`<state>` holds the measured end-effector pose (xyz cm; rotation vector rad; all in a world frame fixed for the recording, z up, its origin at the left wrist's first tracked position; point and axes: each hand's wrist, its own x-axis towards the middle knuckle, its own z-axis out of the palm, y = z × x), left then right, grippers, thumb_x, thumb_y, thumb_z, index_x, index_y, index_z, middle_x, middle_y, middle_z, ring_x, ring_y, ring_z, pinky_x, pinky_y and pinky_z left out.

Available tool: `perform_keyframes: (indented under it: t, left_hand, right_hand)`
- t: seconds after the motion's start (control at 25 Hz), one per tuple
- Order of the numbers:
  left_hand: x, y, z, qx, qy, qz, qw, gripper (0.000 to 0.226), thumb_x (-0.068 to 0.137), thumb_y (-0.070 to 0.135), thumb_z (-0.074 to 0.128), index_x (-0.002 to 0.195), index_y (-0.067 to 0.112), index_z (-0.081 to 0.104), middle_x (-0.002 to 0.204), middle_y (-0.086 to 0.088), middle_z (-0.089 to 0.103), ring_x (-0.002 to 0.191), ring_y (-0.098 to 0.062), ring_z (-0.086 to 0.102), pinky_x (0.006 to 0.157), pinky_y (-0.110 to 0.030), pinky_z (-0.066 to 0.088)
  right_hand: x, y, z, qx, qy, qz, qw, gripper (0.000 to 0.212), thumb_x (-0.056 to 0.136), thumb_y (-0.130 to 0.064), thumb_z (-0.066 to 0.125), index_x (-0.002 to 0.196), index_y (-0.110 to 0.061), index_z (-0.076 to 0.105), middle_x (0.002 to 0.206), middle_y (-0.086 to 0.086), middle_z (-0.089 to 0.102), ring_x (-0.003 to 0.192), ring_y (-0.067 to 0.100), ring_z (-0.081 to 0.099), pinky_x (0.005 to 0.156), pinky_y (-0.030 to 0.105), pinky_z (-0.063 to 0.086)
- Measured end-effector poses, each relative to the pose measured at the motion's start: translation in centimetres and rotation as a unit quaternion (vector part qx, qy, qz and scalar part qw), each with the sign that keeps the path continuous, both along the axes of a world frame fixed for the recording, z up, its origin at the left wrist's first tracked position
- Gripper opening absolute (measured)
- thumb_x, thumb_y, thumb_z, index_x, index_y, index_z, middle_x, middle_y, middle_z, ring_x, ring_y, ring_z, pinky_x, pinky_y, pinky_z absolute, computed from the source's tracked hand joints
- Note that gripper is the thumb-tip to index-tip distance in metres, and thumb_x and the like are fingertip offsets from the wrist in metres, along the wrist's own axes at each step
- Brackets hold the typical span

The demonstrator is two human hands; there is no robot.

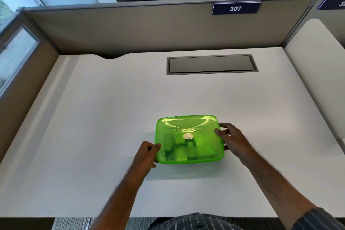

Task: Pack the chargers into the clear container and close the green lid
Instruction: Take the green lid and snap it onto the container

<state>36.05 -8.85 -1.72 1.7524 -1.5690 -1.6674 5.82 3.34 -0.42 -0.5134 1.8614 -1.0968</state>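
A translucent green lid (188, 127) covers the clear container in the middle of the white desk, near the front. Dark charger shapes (186, 152) show through the lid; the container walls themselves are hidden beneath it. A small round pale sticker (188, 136) sits at the lid's centre. My left hand (147, 152) grips the lid's left edge, thumb on top. My right hand (232, 141) holds the right edge, fingers curled over the rim.
The white desk (112, 117) is enclosed by beige partition walls (130, 28) at the back and both sides. A grey cable hatch (211, 64) is set into the desk behind the container. A blue "307" sign (235, 8) hangs on the back partition.
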Motion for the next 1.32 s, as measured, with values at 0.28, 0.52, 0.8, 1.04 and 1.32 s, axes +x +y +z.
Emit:
perform_keyframes:
  t: [0.28,0.52,0.8,1.04,1.32]
  left_hand:
    - [-1.2,-1.9,0.6,-0.027,0.024,0.007,0.999,0.017,0.094,0.026,0.068,0.108,0.022,0.059,0.097,-0.001,0.063,0.078,-0.013,0.064,0.053,-0.024,0.051]
    - [-1.5,-2.6,0.3,-0.023,0.02,0.001,1.0,0.016,0.092,0.028,0.069,0.101,0.022,0.057,0.092,-0.003,0.063,0.074,-0.017,0.063,0.055,-0.03,0.052]
    - [-2.5,-4.0,1.0,-0.044,0.03,0.004,0.999,0.015,0.093,0.029,0.068,0.102,0.023,0.057,0.093,0.0,0.061,0.07,-0.013,0.062,0.05,-0.024,0.049]
    - [-5.4,-7.8,2.3,-0.062,0.037,-0.003,0.997,0.016,0.094,0.026,0.067,0.104,0.019,0.056,0.092,-0.001,0.059,0.073,-0.017,0.06,0.053,-0.029,0.048]
    - [-9.0,-13.6,2.6,-0.085,0.033,-0.005,0.996,0.013,0.092,0.022,0.067,0.1,0.018,0.057,0.085,-0.001,0.059,0.071,-0.016,0.058,0.047,-0.024,0.047]
  right_hand:
    - [1.0,0.8,-0.3,0.036,0.01,-0.019,0.999,0.029,0.095,-0.036,0.067,0.102,-0.009,0.057,0.087,0.007,0.059,0.074,0.02,0.06,0.051,0.032,0.054]
    - [1.0,0.9,-0.3,0.026,0.004,-0.015,1.0,0.028,0.095,-0.034,0.068,0.097,-0.008,0.056,0.085,0.004,0.057,0.073,0.018,0.056,0.049,0.03,0.051]
    - [-0.3,-0.1,0.1,0.002,0.012,-0.022,1.0,0.024,0.094,-0.036,0.068,0.093,-0.014,0.058,0.086,0.004,0.06,0.07,0.016,0.057,0.047,0.027,0.05]
    - [-2.8,-3.4,1.1,-0.022,0.027,-0.028,0.999,0.02,0.094,-0.034,0.069,0.093,-0.016,0.058,0.086,0.002,0.06,0.071,0.015,0.057,0.047,0.028,0.05]
    - [-6.0,-9.1,1.4,-0.027,0.058,-0.03,0.998,0.023,0.093,-0.032,0.069,0.097,-0.012,0.059,0.088,0.0,0.058,0.075,0.015,0.058,0.049,0.031,0.053]
